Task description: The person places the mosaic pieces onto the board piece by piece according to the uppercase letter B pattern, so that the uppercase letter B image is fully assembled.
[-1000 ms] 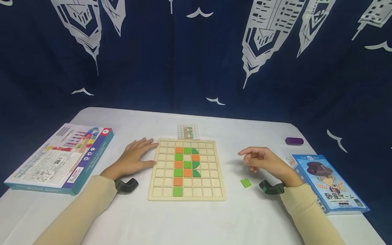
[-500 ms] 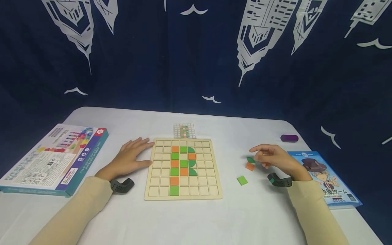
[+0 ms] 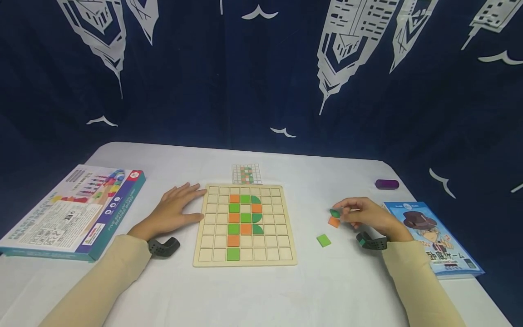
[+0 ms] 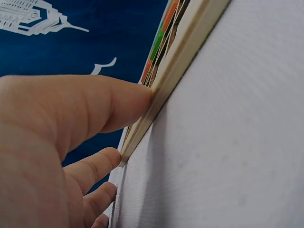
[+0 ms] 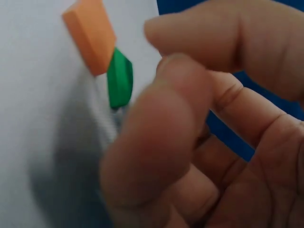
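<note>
My left hand point(image 3: 173, 210) lies with fingers spread at the left edge of a wooden grid board point(image 3: 269, 256). In the left wrist view its thumb point(image 4: 128, 102) and a fingertip touch the board's side. Orange, green and dark green tiles fill some of the board's squares. To the right, my right hand point(image 3: 363, 214) hovers with bent fingers close over a dark green curved tile point(image 3: 334, 213). The right wrist view shows its index finger point(image 5: 199, 33) apart from that tile point(image 5: 120, 78), beside an orange tile point(image 5: 90, 35). A light green square tile point(image 3: 323, 240) lies nearer.
A small pattern card point(image 3: 247, 174) lies behind the board. At the left is a large flat box point(image 3: 77, 209); a blue game box point(image 3: 433, 236) sits at the right, partly behind the right wrist. A purple cylinder point(image 3: 387, 184) lies beyond it. A dark curtain point(image 3: 245, 91) hangs behind the table.
The right hand has shifted right, so the orange and dark green tiles, earlier out of sight, now show. Its index finger has come down toward the dark green tile. The left hand stays at the board.
</note>
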A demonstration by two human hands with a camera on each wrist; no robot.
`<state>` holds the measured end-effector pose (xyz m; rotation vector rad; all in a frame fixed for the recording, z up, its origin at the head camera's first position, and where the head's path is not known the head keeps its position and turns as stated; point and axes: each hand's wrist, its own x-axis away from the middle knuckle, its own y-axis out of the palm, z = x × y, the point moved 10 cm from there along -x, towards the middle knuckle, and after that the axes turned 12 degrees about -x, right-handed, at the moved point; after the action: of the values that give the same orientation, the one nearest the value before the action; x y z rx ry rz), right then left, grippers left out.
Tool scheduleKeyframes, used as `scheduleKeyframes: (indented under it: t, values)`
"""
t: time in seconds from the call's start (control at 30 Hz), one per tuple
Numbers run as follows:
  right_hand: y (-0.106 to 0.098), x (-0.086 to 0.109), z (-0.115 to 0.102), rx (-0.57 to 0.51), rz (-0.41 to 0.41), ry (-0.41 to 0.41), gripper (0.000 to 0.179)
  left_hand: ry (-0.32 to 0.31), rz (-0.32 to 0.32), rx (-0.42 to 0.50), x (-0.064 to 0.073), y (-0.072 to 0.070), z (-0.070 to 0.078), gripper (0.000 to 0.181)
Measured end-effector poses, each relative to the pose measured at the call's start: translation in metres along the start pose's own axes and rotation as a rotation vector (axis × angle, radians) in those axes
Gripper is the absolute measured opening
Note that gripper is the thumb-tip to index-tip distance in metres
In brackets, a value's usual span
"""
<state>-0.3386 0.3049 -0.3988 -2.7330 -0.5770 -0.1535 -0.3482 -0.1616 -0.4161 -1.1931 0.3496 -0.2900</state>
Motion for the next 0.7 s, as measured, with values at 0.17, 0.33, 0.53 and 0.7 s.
scheduleKeyframes:
  t: [0.17, 0.33, 0.53, 0.7]
  values:
    - [0.009, -0.004, 0.005, 0.016, -0.061, 0.001, 0.04, -0.001, -0.003, -0.006, 0.0, 0.0, 0.001, 0.075]
    - [0.012, -0.006, 0.005, 0.028, -0.087, -0.022, 0.04, -0.002, -0.001, -0.006, 0.0, -0.001, 0.001, 0.074]
    - [0.013, -0.006, 0.004, 0.053, -0.091, -0.051, 0.039, -0.003, -0.002, -0.006, 0.0, 0.0, 0.0, 0.075]
    - [0.013, -0.006, 0.004, 0.068, -0.088, -0.054, 0.038, -0.001, 0.001, -0.005, 0.0, 0.0, -0.001, 0.075]
